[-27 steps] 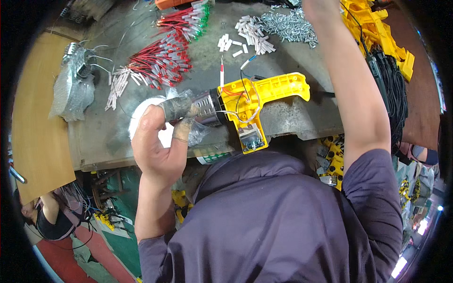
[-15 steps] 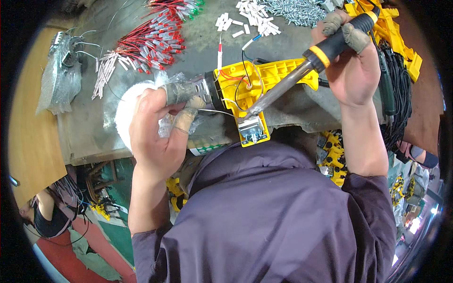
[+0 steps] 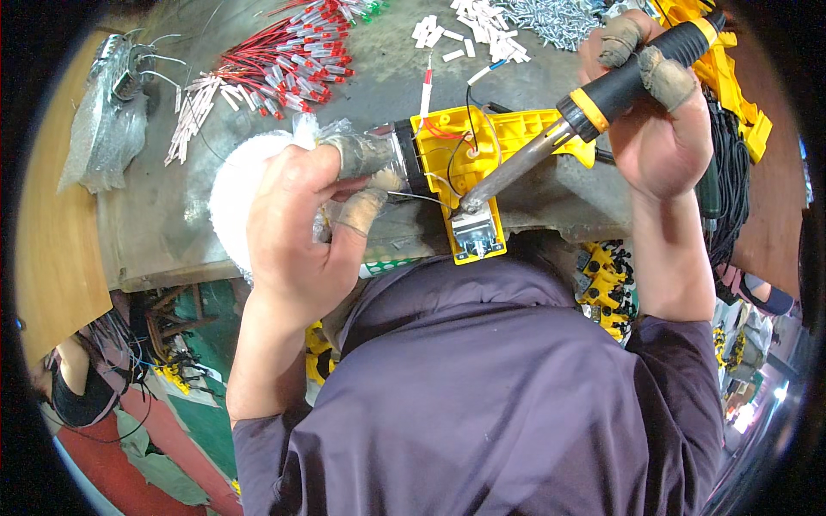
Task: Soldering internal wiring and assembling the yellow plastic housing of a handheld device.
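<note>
My right hand [image 3: 658, 142] wraps round the black handle of a soldering iron [image 3: 525, 161], which slants down to the left. Its tip touches, or nearly touches, the top of a small metal-and-black part [image 3: 476, 234] in the lower arm of a yellow plastic tool housing [image 3: 535, 127]. Between thumb and fingers, my left hand [image 3: 297, 215] pinches a thin solder wire [image 3: 415, 197] that runs to the iron's tip. Both hands have worn finger covers. Red, black and white wires lie in the open housing, beside a shiny cylinder [image 3: 397, 148] partly behind my left fingers.
White padding [image 3: 228, 202] lies left of my left hand. Red-tipped wired parts [image 3: 297, 60], white sleeves [image 3: 486, 26] and screws [image 3: 551, 19] lie farther back. Black cables [image 3: 731, 189] and yellow housings [image 3: 748, 120] fill the right. A person [image 3: 73, 387] is at lower left.
The view has shifted slightly, so the housing and table items sit farther right. Both hands keep their holds, and the iron's tip stays at the metal-and-black part.
</note>
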`<move>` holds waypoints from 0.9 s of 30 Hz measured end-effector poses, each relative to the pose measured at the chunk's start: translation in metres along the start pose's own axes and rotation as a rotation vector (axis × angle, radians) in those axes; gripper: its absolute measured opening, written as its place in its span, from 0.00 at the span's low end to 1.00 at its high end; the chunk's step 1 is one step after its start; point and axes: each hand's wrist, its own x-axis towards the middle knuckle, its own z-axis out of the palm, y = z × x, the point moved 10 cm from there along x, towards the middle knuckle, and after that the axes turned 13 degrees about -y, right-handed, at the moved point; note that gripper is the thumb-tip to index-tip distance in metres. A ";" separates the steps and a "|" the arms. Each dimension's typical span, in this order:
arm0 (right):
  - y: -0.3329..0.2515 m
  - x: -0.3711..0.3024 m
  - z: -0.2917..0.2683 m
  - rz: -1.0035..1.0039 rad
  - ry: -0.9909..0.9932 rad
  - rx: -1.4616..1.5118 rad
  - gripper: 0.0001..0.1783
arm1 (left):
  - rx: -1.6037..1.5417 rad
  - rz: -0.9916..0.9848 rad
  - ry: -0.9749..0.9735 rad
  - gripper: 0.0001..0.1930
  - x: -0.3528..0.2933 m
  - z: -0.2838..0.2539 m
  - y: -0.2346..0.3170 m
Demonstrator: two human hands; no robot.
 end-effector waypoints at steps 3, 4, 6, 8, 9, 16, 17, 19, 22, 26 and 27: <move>0.006 -0.001 0.003 0.017 -0.207 -0.047 0.16 | 0.046 0.067 0.036 0.21 0.000 -0.002 0.008; 0.006 -0.002 0.002 0.026 -0.181 -0.055 0.17 | 0.048 0.073 0.015 0.21 0.000 0.000 0.009; 0.006 -0.002 -0.001 0.035 -0.155 -0.063 0.18 | 0.050 0.079 -0.006 0.21 0.001 0.004 0.010; 0.004 -0.001 0.002 0.007 -0.197 -0.052 0.17 | 0.059 0.119 0.033 0.22 -0.001 0.002 0.014; 0.005 -0.002 0.002 0.007 -0.196 -0.053 0.17 | 0.058 0.120 0.032 0.22 -0.001 0.002 0.015; 0.009 -0.005 -0.016 -0.048 -0.096 -0.040 0.17 | 0.140 0.074 -0.061 0.21 0.003 0.007 0.020; 0.007 -0.006 -0.018 -0.074 -0.071 -0.050 0.18 | 0.156 0.071 -0.056 0.21 0.003 0.007 0.021; 0.009 -0.007 -0.023 -0.070 -0.043 -0.036 0.18 | 0.172 0.090 -0.064 0.20 0.005 0.007 0.025; 0.011 -0.009 -0.032 -0.069 -0.031 -0.013 0.18 | 0.204 0.173 -0.001 0.20 0.009 0.002 0.030; 0.013 -0.012 -0.033 -0.084 -0.007 -0.023 0.18 | 0.198 -0.119 0.088 0.17 0.025 -0.022 0.003; 0.013 -0.012 -0.035 -0.088 -0.012 -0.020 0.18 | 0.247 -0.164 -0.026 0.20 0.033 -0.022 -0.002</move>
